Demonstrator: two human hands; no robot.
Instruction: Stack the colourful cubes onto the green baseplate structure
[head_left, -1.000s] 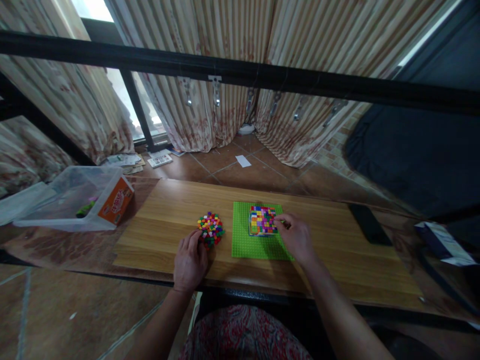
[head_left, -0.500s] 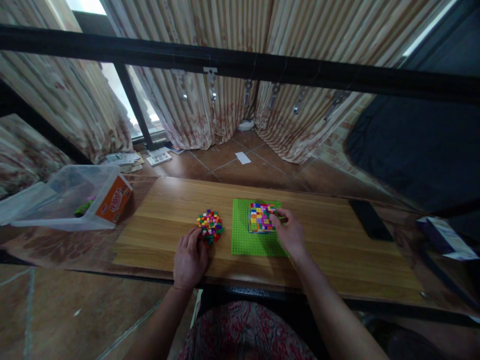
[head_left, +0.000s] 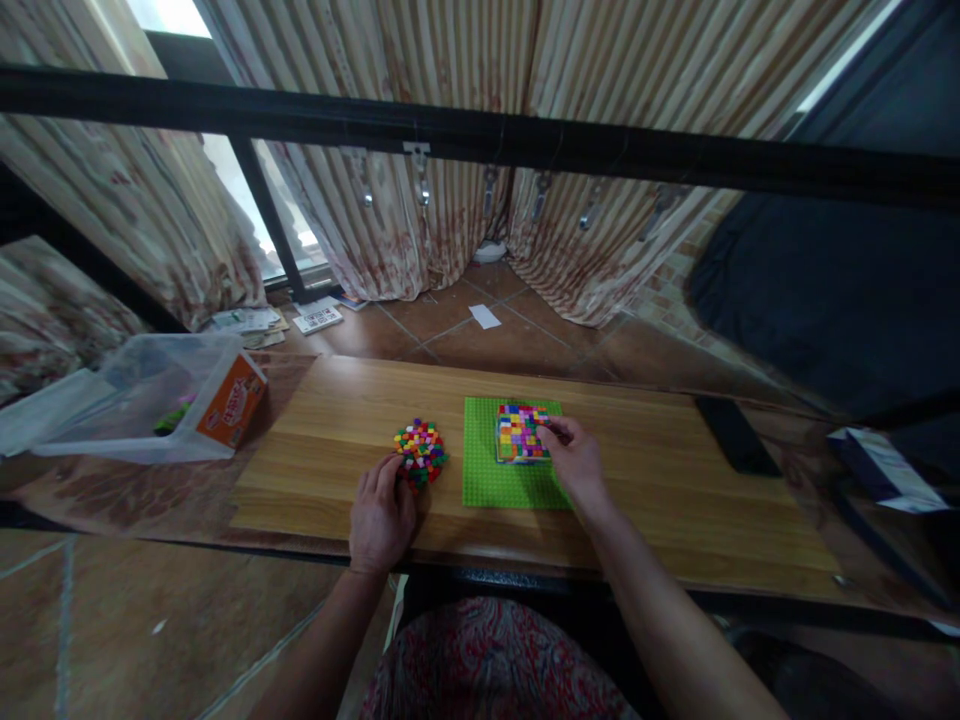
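On the wooden board (head_left: pixel 315 430), a green studded baseplate (head_left: pixel 487 490) carries a block built of small multicoloured bricks (head_left: pixel 517 430). My right hand (head_left: pixel 577 460) is at the block's right side, thumb and forefinger pinched at its top edge. Whatever may be between those fingertips is too small to make out. Left of the baseplate lies a loose pile of small coloured bricks (head_left: pixel 421 450). My left hand (head_left: pixel 382 515) rests on the board with curled fingers touching the pile's near left edge, and its fingertips are partly hidden.
A clear plastic bin (head_left: pixel 150 440) with an orange label stands at the far left. On the board's right lies a dark flat object (head_left: pixel 737 435), and beyond it a purple and white box (head_left: pixel 889 470). A black rail (head_left: pixel 465 130) crosses in front of the curtains.
My right hand has shifted very slightly left along the block's edge. My left hand stays at the pile, and the view has tilted a little.
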